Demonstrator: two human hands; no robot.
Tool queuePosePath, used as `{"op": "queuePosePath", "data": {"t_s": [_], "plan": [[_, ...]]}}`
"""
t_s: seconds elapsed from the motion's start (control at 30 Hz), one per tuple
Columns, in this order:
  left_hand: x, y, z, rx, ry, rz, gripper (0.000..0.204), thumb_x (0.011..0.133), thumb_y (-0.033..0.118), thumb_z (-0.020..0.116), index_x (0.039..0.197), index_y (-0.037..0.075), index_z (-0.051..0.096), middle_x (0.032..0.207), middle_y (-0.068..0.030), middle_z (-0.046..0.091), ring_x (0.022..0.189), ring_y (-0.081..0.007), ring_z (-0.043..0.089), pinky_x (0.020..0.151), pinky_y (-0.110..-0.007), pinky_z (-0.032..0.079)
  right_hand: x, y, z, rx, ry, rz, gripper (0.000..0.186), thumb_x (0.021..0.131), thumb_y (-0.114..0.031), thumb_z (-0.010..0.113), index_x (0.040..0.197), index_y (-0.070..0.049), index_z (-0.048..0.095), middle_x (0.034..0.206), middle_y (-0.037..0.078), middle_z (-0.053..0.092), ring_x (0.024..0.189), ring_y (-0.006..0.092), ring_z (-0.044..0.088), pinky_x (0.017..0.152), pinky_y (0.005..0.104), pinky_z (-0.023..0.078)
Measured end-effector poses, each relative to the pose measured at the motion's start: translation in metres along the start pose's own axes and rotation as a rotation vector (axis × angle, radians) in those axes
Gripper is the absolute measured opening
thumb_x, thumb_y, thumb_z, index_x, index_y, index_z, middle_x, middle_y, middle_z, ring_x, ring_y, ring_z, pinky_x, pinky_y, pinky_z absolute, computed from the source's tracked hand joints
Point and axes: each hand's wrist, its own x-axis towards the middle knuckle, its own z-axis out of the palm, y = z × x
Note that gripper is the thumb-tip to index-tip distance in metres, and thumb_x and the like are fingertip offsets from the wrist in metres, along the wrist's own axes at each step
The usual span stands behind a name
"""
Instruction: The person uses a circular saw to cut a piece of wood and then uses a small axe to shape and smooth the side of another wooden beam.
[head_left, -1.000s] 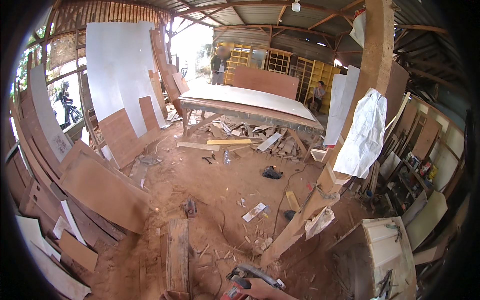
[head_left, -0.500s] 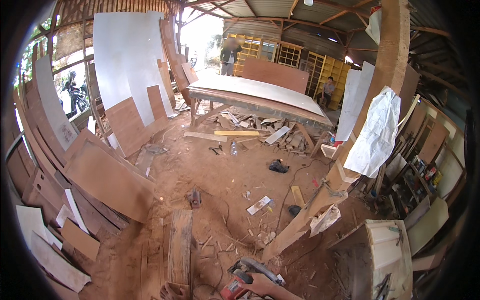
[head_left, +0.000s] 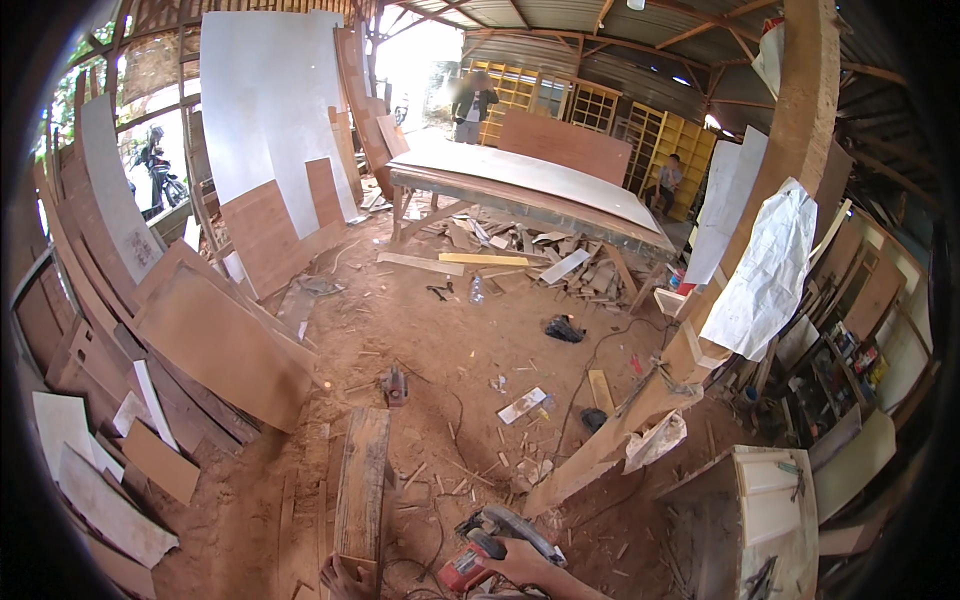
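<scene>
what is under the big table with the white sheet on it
A messy heap of wood offcuts shows below the table, some spilling out past its front edge. Whatever lies beneath or behind the heap is covered.

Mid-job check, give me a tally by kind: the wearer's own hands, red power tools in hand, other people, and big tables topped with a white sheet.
Hands: 2 (left hand, right hand)
Held red power tool: 1
Other people: 2 (standing person, seated person)
Big table: 1
Total: 6
</scene>
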Motion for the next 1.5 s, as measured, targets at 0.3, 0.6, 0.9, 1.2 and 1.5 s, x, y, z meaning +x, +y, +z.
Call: {"op": "queuePosePath", "data": {"t_s": [0.3,0.6,0.9,1.2,1.5], "plan": [[0.002,-0.004,0.005,-0.003,0.042,0.028,0.064,0.089,0.033,0.067,0.143,0.001,0.052,0.124,-0.0247,0.061,0.115,-0.0473,0.054,0.102,-0.057,0.045,-0.002,-0.018,-0.002,0.045,-0.004,0.009,0.072,0.088,-0.055,0.075,0.133,0.001,0.065,0.119,0.023,0.073,0.113,0.0345,0.07,0.099,0.039,0.051],[0.003,-0.005,-0.001,-0.04,0.029,0.052,0.056,0.089,0.031,0.068,0.135,0.002,0.055,0.102,-0.019,0.064,0.105,-0.0451,0.057,0.091,-0.056,0.05,-0.006,-0.03,0.003,0.049,0.003,-0.04,0.07,0.089,-0.055,0.075,0.129,0.002,0.067,0.116,0.023,0.074,0.111,0.0339,0.071,0.098,0.0396,0.051],[0.005,0.002,-0.009,-0.061,0.099,0.093,0.06,0.091,0.032,0.068,0.137,-0.004,0.054,0.122,-0.0272,0.062,0.114,-0.0466,0.058,0.098,-0.056,0.049,-0.016,-0.031,0.016,-0.006,0.044,-0.018,0.073,0.087,-0.058,0.076,0.127,0.002,0.068,0.113,0.024,0.075,0.108,0.0346,0.072,0.094,0.0407,0.053],[0.009,-0.006,-0.005,-0.12,0.062,0.042,0.059,0.078,0.017,0.065,0.13,-0.009,0.054,0.126,-0.0285,0.056,0.123,-0.0469,0.05,0.108,-0.058,0.041,-0.036,-0.065,0.008,0.038,-0.046,0.109,0.073,0.086,-0.059,0.076,0.126,0.001,0.068,0.104,0.022,0.075,0.1,0.033,0.074,0.089,0.0395,0.054],[0.012,-0.003,-0.005,-0.128,0.147,0.059,0.043,0.083,0.023,0.066,0.115,-0.006,0.065,0.115,-0.0293,0.064,0.113,-0.0474,0.059,0.1,-0.056,0.048,-0.037,-0.033,0.021,-0.024,0.019,0.058,0.069,0.086,-0.058,0.077,0.126,-0.002,0.068,0.101,0.02,0.075,0.097,0.0298,0.074,0.086,0.0391,0.054]]}}
